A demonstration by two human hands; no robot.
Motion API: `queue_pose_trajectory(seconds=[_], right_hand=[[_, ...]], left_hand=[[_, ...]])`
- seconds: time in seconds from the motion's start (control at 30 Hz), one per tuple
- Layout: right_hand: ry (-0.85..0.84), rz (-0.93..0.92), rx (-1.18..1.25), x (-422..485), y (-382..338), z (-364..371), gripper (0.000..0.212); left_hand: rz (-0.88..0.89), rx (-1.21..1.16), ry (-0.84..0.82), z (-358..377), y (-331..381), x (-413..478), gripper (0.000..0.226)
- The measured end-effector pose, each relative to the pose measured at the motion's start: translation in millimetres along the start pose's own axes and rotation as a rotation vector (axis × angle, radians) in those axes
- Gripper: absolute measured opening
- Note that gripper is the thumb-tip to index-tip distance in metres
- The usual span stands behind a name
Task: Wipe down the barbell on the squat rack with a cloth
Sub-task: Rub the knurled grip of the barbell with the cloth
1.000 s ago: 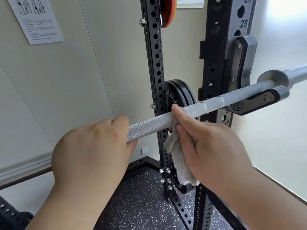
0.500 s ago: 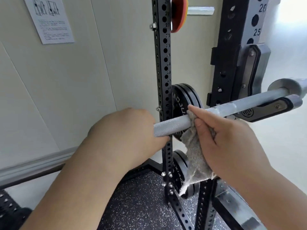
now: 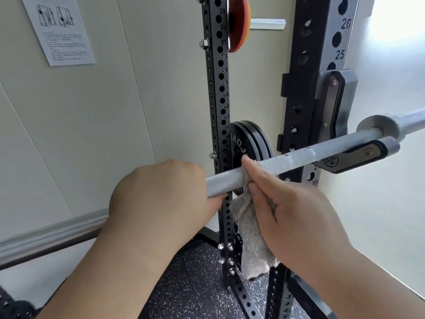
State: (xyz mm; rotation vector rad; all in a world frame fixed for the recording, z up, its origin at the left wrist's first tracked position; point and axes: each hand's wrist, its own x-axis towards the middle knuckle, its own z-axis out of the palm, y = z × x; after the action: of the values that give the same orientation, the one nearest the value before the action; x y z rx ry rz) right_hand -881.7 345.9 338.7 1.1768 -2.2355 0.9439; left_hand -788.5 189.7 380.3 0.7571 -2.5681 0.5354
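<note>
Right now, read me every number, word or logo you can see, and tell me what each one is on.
"20", "25": wide rack post, beside its holes.
"27" down to "20": thin black post, some digits blurred.
Raised letters on the black weight plate: partly hidden, unreadable.
Round logo on the bar hook: unreadable.
Wall sheet: text too small.

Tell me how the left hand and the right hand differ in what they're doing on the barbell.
The left hand wraps bare around the barbell, fist closed; the right hand pinches a grey cloth against the bar.
The left hand sits nearer the bar's middle; the right hand is closer to the J-hook.
The left hand's fingers curl out of sight; the right hand's fingers lie extended over the cloth.
Both touch the knurled section.
</note>
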Motion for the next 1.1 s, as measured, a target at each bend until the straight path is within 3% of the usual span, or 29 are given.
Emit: queue_pose_trajectory(seconds=[0.17,0.33,0.5,0.67,0.8,1.0,1.1], right_hand=[[0.079,0.097,0.049,15,17,-9,0.036],[-0.018,0.023,0.025,4,1,-3,0.044],[0.086,0.095,-0.027,19,21,-10,0.040],[0.009,-0.034,-0.076,4,12,-4,0.042],[0.122,0.077,-0.068,18,32,-13,0.038],[0.008,-0.047,-0.038,4,20,-9,0.043],[0.089,0.043,-0.063,17,36,-18,0.039]], left_hand=[[0.002,-0.016,0.044,5,-3,-4,0.060],[-0.003,0.008,0.038,4,-2,-5,0.062],[-0.015,0.009,0.024,5,-1,-4,0.062],[-0.017,0.038,0.029,9,0,-3,0.069],[-0.024,0.019,0.038,12,-1,-4,0.070],[-0.062,0.005,-0.008,5,1,-6,0.068],[-0.065,0.024,-0.004,0,3,-6,0.065]])
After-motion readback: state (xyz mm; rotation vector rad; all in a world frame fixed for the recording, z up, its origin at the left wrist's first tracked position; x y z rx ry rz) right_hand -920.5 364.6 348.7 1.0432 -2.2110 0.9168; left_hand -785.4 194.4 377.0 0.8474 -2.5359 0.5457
